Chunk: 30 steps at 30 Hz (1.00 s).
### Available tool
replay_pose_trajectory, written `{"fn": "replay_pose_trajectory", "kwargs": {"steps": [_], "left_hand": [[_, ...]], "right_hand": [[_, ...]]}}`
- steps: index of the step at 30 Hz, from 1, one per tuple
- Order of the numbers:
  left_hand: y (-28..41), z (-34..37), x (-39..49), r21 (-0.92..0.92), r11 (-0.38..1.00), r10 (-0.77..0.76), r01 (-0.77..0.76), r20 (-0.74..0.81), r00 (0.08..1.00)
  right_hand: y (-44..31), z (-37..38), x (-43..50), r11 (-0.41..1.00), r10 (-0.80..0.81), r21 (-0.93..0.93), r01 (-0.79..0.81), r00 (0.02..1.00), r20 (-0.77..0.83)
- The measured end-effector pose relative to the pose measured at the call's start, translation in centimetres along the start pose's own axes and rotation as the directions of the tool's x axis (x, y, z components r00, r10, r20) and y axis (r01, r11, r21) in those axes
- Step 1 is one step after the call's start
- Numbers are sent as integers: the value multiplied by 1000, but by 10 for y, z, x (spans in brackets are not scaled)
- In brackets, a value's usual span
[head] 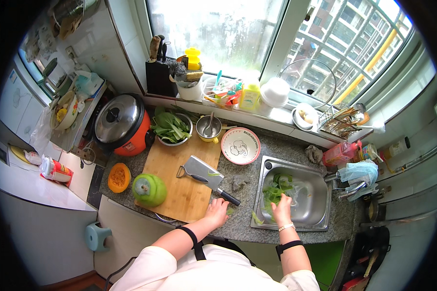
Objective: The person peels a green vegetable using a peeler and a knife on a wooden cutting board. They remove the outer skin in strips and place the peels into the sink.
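My left hand [217, 212] is at the right front edge of the wooden cutting board [184, 196], fingers curled beside a small green peel scrap [230, 211]. Whether it grips the scrap is unclear. Just above it is the black handle of a cleaver [205, 171], whose blade lies flat on the board. A peeler [192, 174] rests across that blade. My right hand [282, 210] reaches into the stainless steel sink [315, 218], touching green peelings [276, 189]; its fingertips are partly hidden. A rounded green gourd [151, 191] sits at the board's left front corner.
A cut pumpkin piece [119, 177] lies left of the board, below an orange rice cooker [122, 125]. Behind the board stand a bowl of leafy greens [173, 127], a metal cup with a spoon [204, 127] and a patterned bowl [240, 145]. The faucet [353, 191] is right of the sink.
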<state>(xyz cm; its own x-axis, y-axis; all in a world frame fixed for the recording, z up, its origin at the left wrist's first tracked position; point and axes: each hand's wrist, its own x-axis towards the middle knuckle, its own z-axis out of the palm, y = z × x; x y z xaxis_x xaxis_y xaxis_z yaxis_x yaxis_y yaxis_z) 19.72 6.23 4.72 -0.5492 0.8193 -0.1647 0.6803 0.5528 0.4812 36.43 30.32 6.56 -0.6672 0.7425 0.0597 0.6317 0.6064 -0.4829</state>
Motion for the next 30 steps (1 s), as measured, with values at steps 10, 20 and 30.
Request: {"fn": "replay_pose_trajectory", "kwargs": {"steps": [10,20,30], "left_hand": [[45,10,16,-614,775,-12,152,227,974],[-60,-15,-41,-432,899,-152,69,-161,975],[-89,-56,-20,-332,938,-215,105,-316,924]], "right_hand": [[-75,22,-26,950,-56,293,104,984,-170],[-121,70,-52,936,-340,238,258,838,427],[-171,132,-55,862,-504,191,469,833,228]]}}
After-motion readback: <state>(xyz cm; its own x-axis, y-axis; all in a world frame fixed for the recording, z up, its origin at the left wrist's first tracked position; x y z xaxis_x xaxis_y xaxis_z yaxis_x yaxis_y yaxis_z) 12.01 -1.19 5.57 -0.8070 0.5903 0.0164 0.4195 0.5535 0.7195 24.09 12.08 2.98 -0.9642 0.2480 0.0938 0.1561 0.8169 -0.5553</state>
